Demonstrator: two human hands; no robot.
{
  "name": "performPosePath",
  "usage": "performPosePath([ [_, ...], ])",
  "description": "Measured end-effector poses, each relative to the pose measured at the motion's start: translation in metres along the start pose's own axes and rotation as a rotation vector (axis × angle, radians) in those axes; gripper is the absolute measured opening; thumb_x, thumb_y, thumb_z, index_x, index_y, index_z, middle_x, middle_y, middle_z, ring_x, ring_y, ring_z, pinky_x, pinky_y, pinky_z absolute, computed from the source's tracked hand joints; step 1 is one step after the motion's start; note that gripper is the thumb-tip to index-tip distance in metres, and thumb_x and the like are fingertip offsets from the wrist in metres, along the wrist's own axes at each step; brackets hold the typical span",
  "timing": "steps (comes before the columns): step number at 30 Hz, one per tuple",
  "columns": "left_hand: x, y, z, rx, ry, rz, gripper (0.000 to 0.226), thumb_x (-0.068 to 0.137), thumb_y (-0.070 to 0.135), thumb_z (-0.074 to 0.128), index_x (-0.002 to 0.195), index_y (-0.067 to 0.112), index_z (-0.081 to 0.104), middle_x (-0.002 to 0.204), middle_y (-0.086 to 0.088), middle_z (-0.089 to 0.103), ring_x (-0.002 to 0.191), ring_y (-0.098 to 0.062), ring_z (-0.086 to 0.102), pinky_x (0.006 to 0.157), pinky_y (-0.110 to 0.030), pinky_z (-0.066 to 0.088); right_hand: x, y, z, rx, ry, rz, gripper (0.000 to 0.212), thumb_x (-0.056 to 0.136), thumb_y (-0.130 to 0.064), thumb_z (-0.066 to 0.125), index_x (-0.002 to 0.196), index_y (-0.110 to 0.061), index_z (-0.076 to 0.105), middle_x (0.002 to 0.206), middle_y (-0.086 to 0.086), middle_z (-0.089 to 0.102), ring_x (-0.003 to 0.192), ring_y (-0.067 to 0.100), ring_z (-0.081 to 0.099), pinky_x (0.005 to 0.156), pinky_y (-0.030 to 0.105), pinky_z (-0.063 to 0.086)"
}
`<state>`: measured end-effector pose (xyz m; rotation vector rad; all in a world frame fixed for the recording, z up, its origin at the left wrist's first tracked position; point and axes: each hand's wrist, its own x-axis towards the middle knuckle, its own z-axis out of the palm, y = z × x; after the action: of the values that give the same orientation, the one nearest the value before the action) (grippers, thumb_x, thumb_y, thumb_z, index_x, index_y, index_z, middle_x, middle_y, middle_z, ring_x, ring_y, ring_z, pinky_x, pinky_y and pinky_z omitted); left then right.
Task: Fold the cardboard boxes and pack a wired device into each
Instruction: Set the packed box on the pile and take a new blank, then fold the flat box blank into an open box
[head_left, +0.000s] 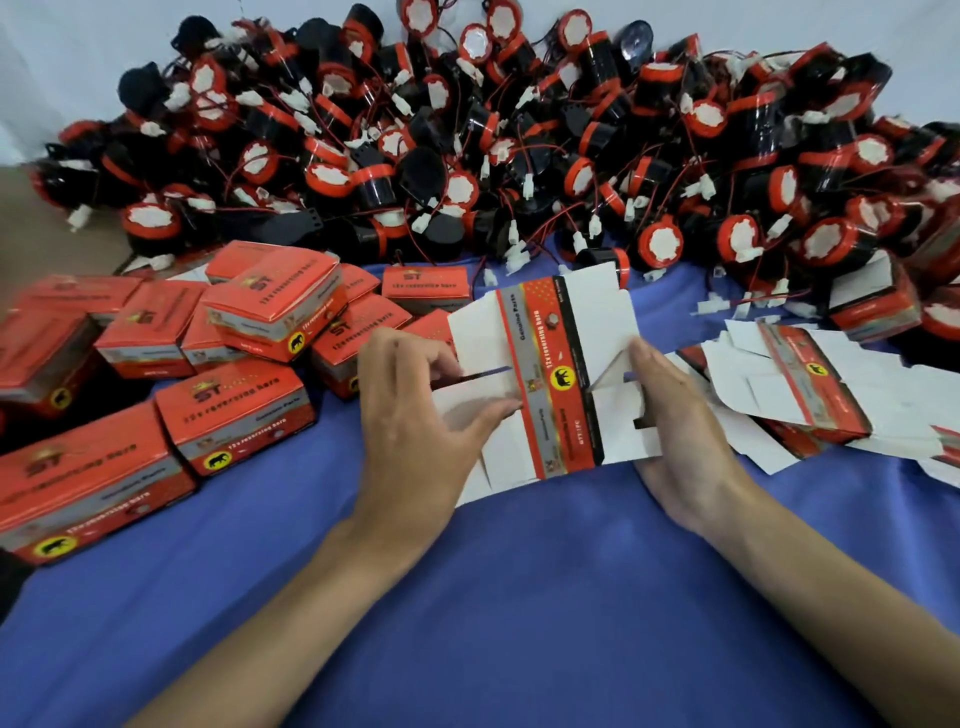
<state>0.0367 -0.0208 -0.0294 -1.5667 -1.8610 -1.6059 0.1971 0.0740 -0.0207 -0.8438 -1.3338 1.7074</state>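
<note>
- Flat box blank (553, 374) was dead centre, on or just over the blue cloth (519, 613) (couldn't tell which). It was held betw. both hands, approx. 12 o'clock from the wrists.
- Left hand (415, 400) was at the blank's 9 o'clock side. Thumb and fingers pinched a white side flap, which was partly lifted along its slit.
- Right hand (680, 421) was at the 3 o'clock side, thumb pressed on top of a white flap. Fingers went under the card and were hidden, so it read as a grip, but their exact lay couldn't be told.
- Key relation: the printed red/grey band's long axis ran approx. 12–6, tipped a bit toward 11–5. White flaps stuck out to 9 and 3, i.e. one set per hand. Neither hand was nearer; both were on the card.
- Judgement: the step was opening the blank into a box shape, w/ flaps to follow. No device was in it yet.
- Pile of wired devices (467, 135) lay at 12 o'clock, beyond the blank's far edge. The closest ones were at approx. 1 o'clock, so the right hand prob. had the shorter reach.
- Folded boxes (234, 415) were heaped at 9 o'clock, near the left hand.
- Spare flat blanks (810, 384) lay at 3 o'clock, just beside the right hand.
</note>
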Motion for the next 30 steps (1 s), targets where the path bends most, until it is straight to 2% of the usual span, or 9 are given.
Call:
performPosePath([
  [5,-0.002,-0.001,0.002,0.151,-0.183,0.098,0.033,0.089,0.041,0.058,0.077,0.011,0.064,0.073,0.01,0.063,0.076,-0.01,0.05,0.076,-0.031,0.029,-0.003,0.002,0.003,0.069,-0.002,-0.036,0.043,0.086,-0.042,0.048,0.113,-0.013,0.065,0.116,0.015,0.068,0.11,0.033,0.063,0.1,0.055,0.045],
  [8,-0.006,0.01,0.001,0.082,-0.322,-0.074,0.039,0.092,0.054,0.033,0.08,0.031,0.062,0.075,0.028,0.057,0.08,0.007,0.05,0.085,-0.029,0.022,-0.002,0.003,0.004,0.086,-0.033,-0.036,0.057,0.085,-0.042,0.046,0.127,-0.005,0.057,0.124,0.017,0.064,0.118,0.035,0.058,0.105,0.056,0.04],
  [11,-0.011,0.016,0.005,-0.093,-0.376,-0.278,0.044,0.081,0.068,0.033,0.073,0.031,0.055,0.073,0.022,0.059,0.09,0.012,0.048,0.098,-0.018,0.015,-0.003,0.002,0.004,0.089,-0.081,-0.034,0.059,0.086,-0.041,0.044,0.129,-0.003,0.054,0.125,0.018,0.063,0.118,0.035,0.058,0.104,0.055,0.04],
  [17,-0.007,0.018,0.005,-0.345,-0.36,-0.433,0.039,0.08,0.058,0.055,0.062,0.024,0.054,0.072,0.016,0.064,0.071,-0.002,0.052,0.093,-0.063,0.04,-0.002,0.002,-0.003,0.208,-0.149,0.057,0.055,0.083,-0.037,0.049,0.128,-0.006,0.057,0.125,0.019,0.062,0.119,0.038,0.056,0.104,0.053,0.041],
  [19,-0.007,0.019,0.003,-0.396,-0.344,-0.43,0.039,0.083,0.054,0.057,0.064,0.02,0.054,0.075,0.006,0.066,0.073,-0.011,0.056,0.087,-0.056,0.047,-0.001,0.001,-0.006,0.253,-0.181,0.065,0.046,0.082,-0.034,0.05,0.119,-0.012,0.066,0.12,0.013,0.066,0.114,0.031,0.061,0.1,0.044,0.046],
  [22,-0.008,0.018,0.002,-0.572,-0.315,-0.435,0.043,0.095,0.042,0.051,0.068,0.009,0.051,0.069,0.011,0.063,0.067,-0.003,0.056,0.063,-0.022,0.047,-0.002,0.0,-0.007,0.286,-0.279,0.068,0.029,0.081,-0.027,0.053,0.097,-0.022,0.076,0.1,-0.001,0.073,0.092,0.014,0.069,0.078,0.026,0.055],
  [23,-0.009,0.017,0.002,-0.61,-0.304,-0.443,0.042,0.096,0.038,0.048,0.069,0.007,0.051,0.068,0.012,0.061,0.066,-0.003,0.054,0.062,-0.018,0.044,-0.002,0.0,-0.007,0.278,-0.306,0.058,0.025,0.081,-0.023,0.056,0.095,-0.025,0.077,0.096,-0.004,0.073,0.088,0.01,0.069,0.073,0.023,0.056],
  [27,-0.01,0.013,0.003,-0.699,-0.265,-0.467,0.037,0.095,0.033,0.043,0.074,0.006,0.056,0.071,0.003,0.057,0.07,-0.009,0.049,0.067,-0.021,0.043,0.0,0.001,-0.008,0.253,-0.35,0.01,0.038,0.082,-0.016,0.056,0.117,-0.026,0.068,0.104,-0.004,0.071,0.093,0.014,0.065,0.079,0.028,0.052],
  [30,-0.01,0.012,0.003,-0.701,-0.245,-0.467,0.043,0.096,0.03,0.04,0.09,-0.007,0.061,0.087,-0.02,0.063,0.081,-0.02,0.057,0.077,-0.027,0.046,0.002,0.005,-0.007,0.159,-0.246,0.023,0.064,0.076,-0.012,0.061,0.138,-0.018,0.048,0.107,0.006,0.063,0.095,0.024,0.056,0.08,0.036,0.043],
])
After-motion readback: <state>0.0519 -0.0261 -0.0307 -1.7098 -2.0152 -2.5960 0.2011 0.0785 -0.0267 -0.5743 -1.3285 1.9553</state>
